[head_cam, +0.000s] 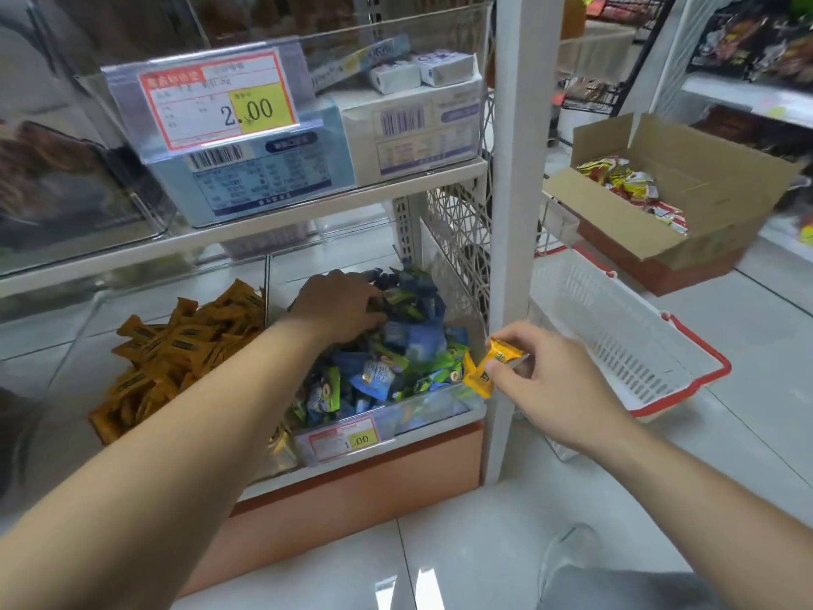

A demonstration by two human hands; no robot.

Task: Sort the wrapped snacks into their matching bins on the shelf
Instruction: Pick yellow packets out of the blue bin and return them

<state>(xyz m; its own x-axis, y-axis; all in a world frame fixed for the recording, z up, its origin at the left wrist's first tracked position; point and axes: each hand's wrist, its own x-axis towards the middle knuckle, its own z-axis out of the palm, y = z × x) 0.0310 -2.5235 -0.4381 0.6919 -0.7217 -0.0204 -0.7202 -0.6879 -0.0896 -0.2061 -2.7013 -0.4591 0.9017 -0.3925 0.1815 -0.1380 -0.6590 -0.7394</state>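
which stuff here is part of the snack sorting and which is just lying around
Job: yellow snack in right hand; left hand on the blue-green snacks; their clear bin; orange snack bin.
Lying about: white basket; cardboard box.

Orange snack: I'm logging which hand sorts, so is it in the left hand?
No, the right hand pinches the orange snack, while the left hand is over the blue snacks.
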